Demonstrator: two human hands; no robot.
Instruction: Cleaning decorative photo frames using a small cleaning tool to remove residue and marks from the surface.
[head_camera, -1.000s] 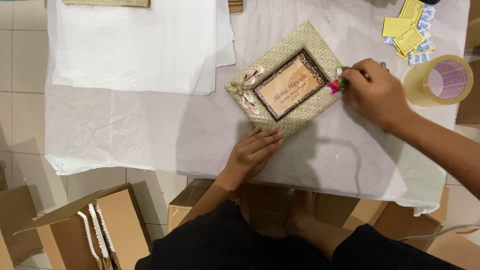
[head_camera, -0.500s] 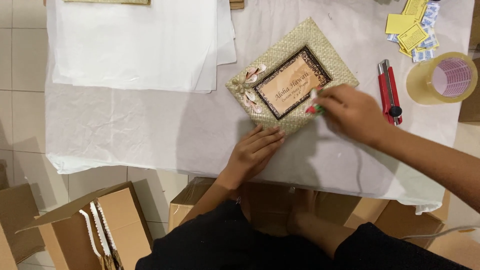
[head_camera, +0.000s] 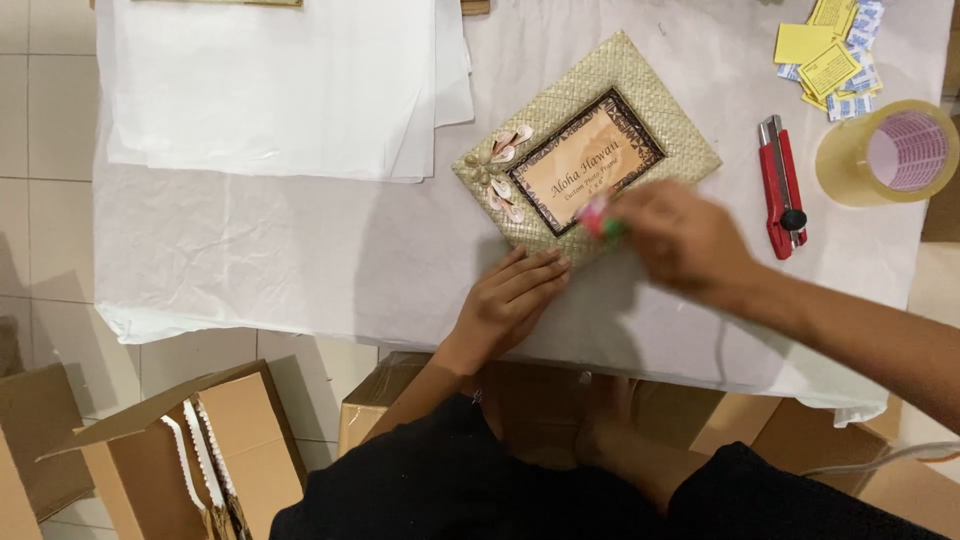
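Our left hand (head_camera: 510, 300) lies flat and open, fingers spread, pressing on the paper (head_camera: 250, 250) with its fingertips touching the frame's (head_camera: 590, 150) lower edge. Our right hand (head_camera: 680, 240) is blurred; it is closed around a small red and green thing (head_camera: 600, 218), perhaps a pen or glue stick, whose tip sits over the frame's lower right corner. The frame is woven, tan, tilted on the table, with shells (head_camera: 500, 170) down its left side and a brown card in its window. It rests on the wide white paper. A stack of white sheets (head_camera: 270, 80) lies up and to the left. To the right we see a red cutter (head_camera: 780, 185), just beside it a tape roll (head_camera: 885, 150), and yellow slips (head_camera: 820, 45) above. An open box (head_camera: 190, 440) stands on the floor at lower left.
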